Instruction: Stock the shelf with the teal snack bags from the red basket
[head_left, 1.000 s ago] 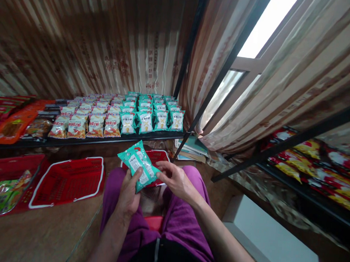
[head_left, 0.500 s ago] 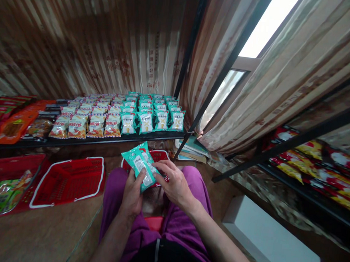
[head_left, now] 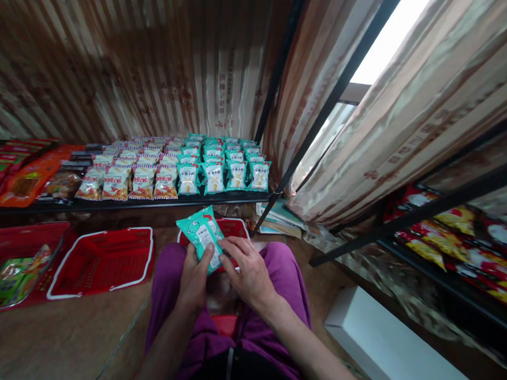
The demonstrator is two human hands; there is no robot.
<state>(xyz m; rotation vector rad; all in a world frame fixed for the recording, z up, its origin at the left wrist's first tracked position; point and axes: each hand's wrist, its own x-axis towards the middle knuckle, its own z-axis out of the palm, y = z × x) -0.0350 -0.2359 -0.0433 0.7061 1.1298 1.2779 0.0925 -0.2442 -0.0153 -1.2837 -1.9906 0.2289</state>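
My left hand (head_left: pixel 195 273) is closed on the lower left side of a teal snack bag (head_left: pixel 201 230), its thumb pressed over the front. The bag is tilted above my lap, with a pale printed panel facing me. Lying against the bag's right side are the fingers of my right hand (head_left: pixel 248 270), loosely bent and apart from the thumb. Under the bag, between my knees, a red basket (head_left: pixel 236 228) is partly hidden by my hands. Similar teal bags (head_left: pixel 214 178) stand in rows on the low shelf in front.
White-and-red snack bags (head_left: pixel 143 179) and orange packets (head_left: pixel 28 183) fill the shelf's left part. Red baskets (head_left: pixel 100 266) stand on the floor at left. Right of me are a white box (head_left: pixel 398 350), black shelf posts (head_left: pixel 299 153) and another shelf of red-and-yellow packets (head_left: pixel 436 237).
My right hand's fingers have shifted slightly left and down over the bag's edge. The left hand still holds the bag. The whole view has moved a little.
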